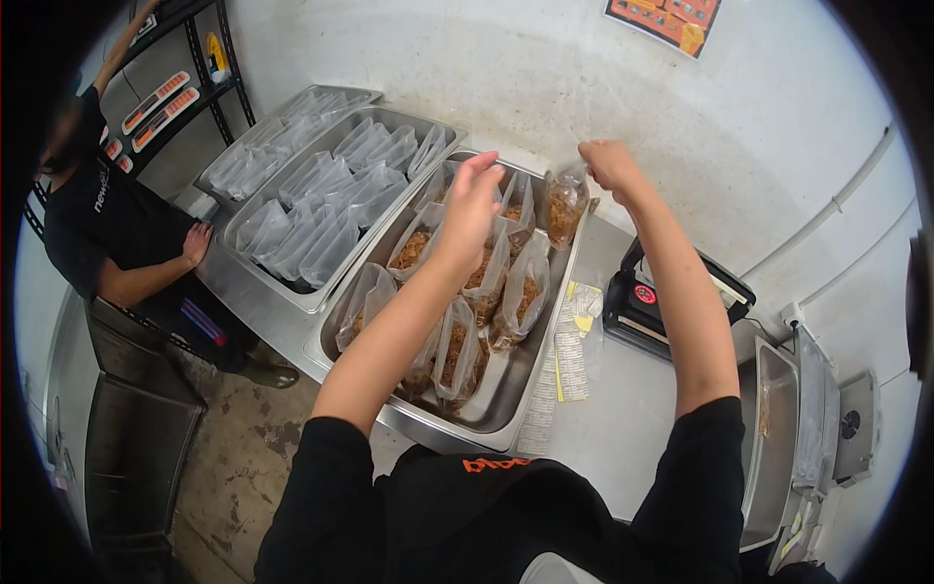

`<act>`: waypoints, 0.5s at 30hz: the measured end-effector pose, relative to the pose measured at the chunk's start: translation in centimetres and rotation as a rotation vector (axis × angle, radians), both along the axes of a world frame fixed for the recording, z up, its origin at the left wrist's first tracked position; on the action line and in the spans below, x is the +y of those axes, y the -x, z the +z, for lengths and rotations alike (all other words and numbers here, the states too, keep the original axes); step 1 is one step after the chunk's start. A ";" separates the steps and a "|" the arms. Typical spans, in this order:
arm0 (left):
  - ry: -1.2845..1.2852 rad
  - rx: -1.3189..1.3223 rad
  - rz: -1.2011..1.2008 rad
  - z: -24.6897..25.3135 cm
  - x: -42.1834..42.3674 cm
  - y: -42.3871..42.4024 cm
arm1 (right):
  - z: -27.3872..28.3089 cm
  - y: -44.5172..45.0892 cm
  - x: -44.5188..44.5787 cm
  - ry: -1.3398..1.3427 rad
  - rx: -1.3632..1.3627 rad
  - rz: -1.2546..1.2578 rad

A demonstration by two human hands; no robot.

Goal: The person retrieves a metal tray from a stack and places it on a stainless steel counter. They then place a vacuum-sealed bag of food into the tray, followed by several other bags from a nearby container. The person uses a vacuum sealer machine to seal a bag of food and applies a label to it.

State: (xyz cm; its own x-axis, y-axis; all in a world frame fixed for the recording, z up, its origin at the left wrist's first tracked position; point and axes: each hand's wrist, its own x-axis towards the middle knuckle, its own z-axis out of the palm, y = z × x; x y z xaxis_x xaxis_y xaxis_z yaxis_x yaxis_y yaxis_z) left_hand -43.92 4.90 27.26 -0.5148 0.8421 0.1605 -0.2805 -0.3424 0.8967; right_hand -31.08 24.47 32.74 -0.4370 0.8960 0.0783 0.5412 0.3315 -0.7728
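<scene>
My right hand (pixel 609 166) pinches the top of a clear plastic bag of brown shredded food (pixel 565 210), which hangs over the far right corner of a deep steel pan (pixel 503 434). Over the pan's far part is my left hand (pixel 474 208), its fingers apart and holding nothing that I can see. Below my hands and forearms, the pan holds several upright, open-topped plastic bags with similar brown food, among them one bag (pixel 524 296) near the right wall. My left forearm hides some of them.
Two steel pans with pale plastic bags stand left, the nearer one (pixel 303 301) beside my pan. Label strips (pixel 571 361) lie right of it, near a black vacuum-sealer-like machine (pixel 635 321). Another steel pan (pixel 759 467) is far right. A co-worker's hand (pixel 197 243) rests on the table's left edge.
</scene>
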 end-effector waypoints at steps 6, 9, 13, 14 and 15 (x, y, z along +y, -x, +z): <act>-0.025 -0.109 0.150 -3.8 -9.6 2.0 | -11.9 -0.9 3.7 0.070 -0.137 -0.100; 0.071 -0.060 0.286 -6.7 -14.4 2.6 | -16.4 -2.9 4.7 0.020 -0.577 0.184; 0.118 0.028 0.578 -9.5 -20.6 2.4 | -9.6 0.4 -8.8 -0.687 -0.497 0.316; 0.116 0.038 0.620 -10.1 -21.3 2.4 | -9.1 0.5 -11.6 -0.682 -0.422 0.497; 0.108 0.045 0.663 -10.5 -21.7 2.2 | -9.8 0.6 -13.8 -0.666 -0.353 0.831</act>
State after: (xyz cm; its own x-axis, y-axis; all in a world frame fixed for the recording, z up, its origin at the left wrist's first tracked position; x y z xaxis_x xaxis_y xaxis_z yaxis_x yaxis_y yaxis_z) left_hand -46.14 -16.83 16.75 -0.9231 0.3630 0.1268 -0.0032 -0.3370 0.9415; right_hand -31.67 10.68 22.90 -0.9721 0.1417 0.1868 0.1136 0.9816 -0.1535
